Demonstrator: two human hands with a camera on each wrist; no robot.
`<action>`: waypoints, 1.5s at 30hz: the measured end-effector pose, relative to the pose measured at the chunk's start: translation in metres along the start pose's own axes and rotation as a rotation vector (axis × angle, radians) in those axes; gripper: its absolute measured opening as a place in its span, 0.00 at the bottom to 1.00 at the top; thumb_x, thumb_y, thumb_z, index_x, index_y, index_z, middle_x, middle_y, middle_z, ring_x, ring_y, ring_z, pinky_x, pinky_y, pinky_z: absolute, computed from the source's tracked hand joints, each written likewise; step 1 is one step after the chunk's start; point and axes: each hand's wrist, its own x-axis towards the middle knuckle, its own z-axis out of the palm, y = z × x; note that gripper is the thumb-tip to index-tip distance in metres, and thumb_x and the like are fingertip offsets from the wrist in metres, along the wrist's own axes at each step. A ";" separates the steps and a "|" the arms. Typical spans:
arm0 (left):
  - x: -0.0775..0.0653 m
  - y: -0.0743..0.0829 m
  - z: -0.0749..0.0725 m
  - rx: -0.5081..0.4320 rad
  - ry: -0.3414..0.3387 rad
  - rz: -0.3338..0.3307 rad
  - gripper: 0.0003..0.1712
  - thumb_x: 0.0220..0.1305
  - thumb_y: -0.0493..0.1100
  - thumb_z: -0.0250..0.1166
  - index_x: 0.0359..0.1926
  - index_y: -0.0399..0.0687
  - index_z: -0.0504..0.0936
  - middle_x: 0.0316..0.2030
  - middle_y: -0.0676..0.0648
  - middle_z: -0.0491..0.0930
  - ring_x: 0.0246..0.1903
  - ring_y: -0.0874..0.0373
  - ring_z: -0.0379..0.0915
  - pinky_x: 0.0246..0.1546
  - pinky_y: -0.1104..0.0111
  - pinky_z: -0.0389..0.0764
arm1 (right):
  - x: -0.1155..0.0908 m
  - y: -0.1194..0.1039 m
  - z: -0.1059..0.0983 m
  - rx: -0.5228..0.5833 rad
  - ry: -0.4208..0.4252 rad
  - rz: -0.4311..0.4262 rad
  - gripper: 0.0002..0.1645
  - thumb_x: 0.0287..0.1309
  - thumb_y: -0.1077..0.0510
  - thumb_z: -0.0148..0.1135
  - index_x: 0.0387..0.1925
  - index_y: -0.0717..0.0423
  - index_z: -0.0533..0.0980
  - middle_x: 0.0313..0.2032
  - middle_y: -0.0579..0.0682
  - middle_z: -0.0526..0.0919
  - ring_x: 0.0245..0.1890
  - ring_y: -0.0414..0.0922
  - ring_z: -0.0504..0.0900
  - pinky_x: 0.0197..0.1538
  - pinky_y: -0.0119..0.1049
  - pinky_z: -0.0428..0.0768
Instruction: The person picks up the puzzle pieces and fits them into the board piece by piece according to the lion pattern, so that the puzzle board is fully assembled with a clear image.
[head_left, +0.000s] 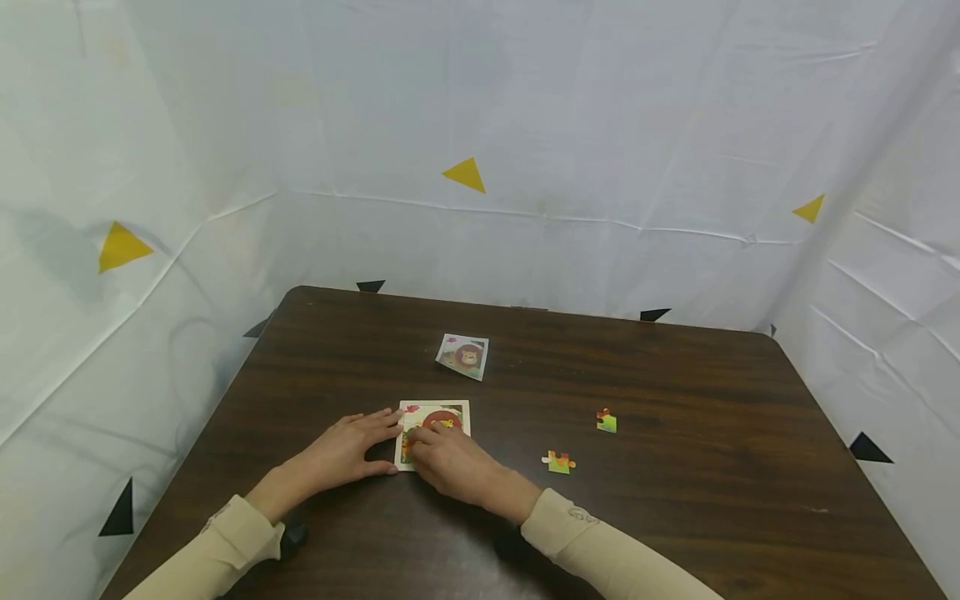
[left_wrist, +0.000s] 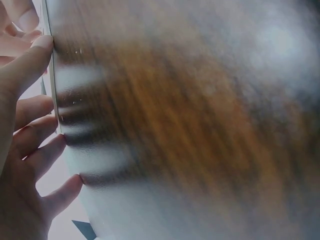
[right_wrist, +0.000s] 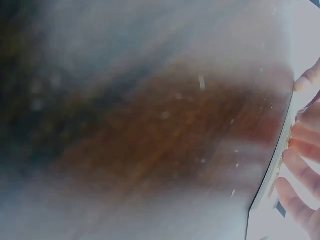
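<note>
A small white-bordered jigsaw board (head_left: 466,417) with a lion picture lies on the brown table. My left hand (head_left: 347,452) is beside it with extended fingers, the tips and thumb touching its left edge. The left wrist view also shows those straight fingers (left_wrist: 45,155) along the edge. Over the lower middle of the board, my right hand (head_left: 456,467) has its bent fingertips down on the picture and covers part of it. Whether a piece sits between its fingertips is hidden.
Two loose jigsaw pieces, one orange and green (head_left: 558,462) and one red and green (head_left: 607,422), lie to the right. Behind the board rests a lion picture card (head_left: 465,356) with a curled corner. White sheeting (head_left: 562,125) surrounds the table (head_left: 712,467).
</note>
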 end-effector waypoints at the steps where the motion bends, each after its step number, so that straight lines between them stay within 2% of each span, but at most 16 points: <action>1: 0.000 0.000 0.000 0.003 0.000 0.002 0.38 0.59 0.61 0.65 0.64 0.44 0.73 0.69 0.45 0.64 0.67 0.47 0.60 0.60 0.42 0.64 | -0.001 0.000 -0.001 0.017 -0.001 0.001 0.09 0.63 0.56 0.62 0.43 0.51 0.82 0.49 0.47 0.80 0.46 0.42 0.78 0.48 0.36 0.79; 4: 0.001 0.000 0.000 0.010 -0.004 0.002 0.39 0.59 0.62 0.65 0.65 0.45 0.73 0.69 0.45 0.64 0.67 0.47 0.60 0.60 0.42 0.65 | -0.006 0.002 -0.007 0.060 -0.003 0.011 0.11 0.63 0.57 0.62 0.47 0.52 0.82 0.50 0.48 0.80 0.50 0.43 0.78 0.51 0.38 0.78; 8: 0.002 0.000 -0.001 0.014 -0.013 -0.007 0.39 0.59 0.62 0.65 0.65 0.45 0.73 0.69 0.45 0.64 0.67 0.47 0.60 0.59 0.42 0.65 | -0.018 0.010 -0.013 0.086 0.024 0.044 0.12 0.61 0.58 0.64 0.47 0.53 0.82 0.48 0.48 0.80 0.49 0.42 0.78 0.50 0.39 0.78; 13: 0.002 0.000 -0.002 0.013 -0.036 -0.029 0.40 0.59 0.63 0.64 0.65 0.46 0.72 0.69 0.46 0.63 0.68 0.47 0.58 0.61 0.42 0.63 | -0.042 0.030 -0.019 0.136 0.104 0.114 0.11 0.58 0.62 0.66 0.44 0.55 0.82 0.46 0.50 0.81 0.44 0.44 0.78 0.44 0.40 0.79; 19: 0.000 0.001 -0.003 0.011 -0.041 -0.042 0.40 0.58 0.63 0.65 0.65 0.46 0.72 0.70 0.45 0.63 0.68 0.47 0.58 0.62 0.42 0.62 | -0.072 0.053 -0.026 0.145 0.170 0.185 0.11 0.58 0.63 0.67 0.43 0.59 0.82 0.46 0.53 0.80 0.43 0.46 0.79 0.43 0.41 0.80; 27: 0.000 0.001 -0.002 0.001 -0.038 -0.034 0.40 0.58 0.62 0.66 0.65 0.45 0.72 0.69 0.45 0.63 0.68 0.46 0.58 0.61 0.41 0.63 | -0.115 0.068 -0.031 0.114 0.147 0.308 0.12 0.58 0.62 0.66 0.44 0.58 0.82 0.46 0.52 0.81 0.40 0.45 0.79 0.39 0.41 0.79; 32: 0.000 0.001 -0.003 0.005 -0.035 -0.032 0.40 0.58 0.62 0.66 0.65 0.45 0.73 0.69 0.45 0.63 0.68 0.47 0.58 0.61 0.41 0.62 | -0.135 0.073 -0.033 0.124 0.157 0.351 0.14 0.57 0.59 0.68 0.46 0.58 0.81 0.46 0.52 0.81 0.41 0.47 0.79 0.40 0.44 0.79; 36: 0.000 0.003 -0.005 -0.004 -0.043 -0.042 0.40 0.58 0.62 0.66 0.65 0.45 0.73 0.69 0.45 0.63 0.68 0.47 0.58 0.62 0.41 0.62 | -0.147 0.076 -0.034 0.128 0.156 0.363 0.18 0.55 0.55 0.70 0.47 0.57 0.81 0.46 0.52 0.81 0.42 0.46 0.78 0.41 0.45 0.78; 45: 0.000 0.003 -0.002 -0.007 -0.036 -0.033 0.39 0.59 0.62 0.65 0.65 0.45 0.73 0.69 0.45 0.63 0.68 0.47 0.58 0.62 0.41 0.62 | -0.161 0.080 -0.036 0.141 0.132 0.304 0.25 0.50 0.50 0.73 0.49 0.55 0.80 0.49 0.52 0.80 0.47 0.47 0.77 0.42 0.48 0.77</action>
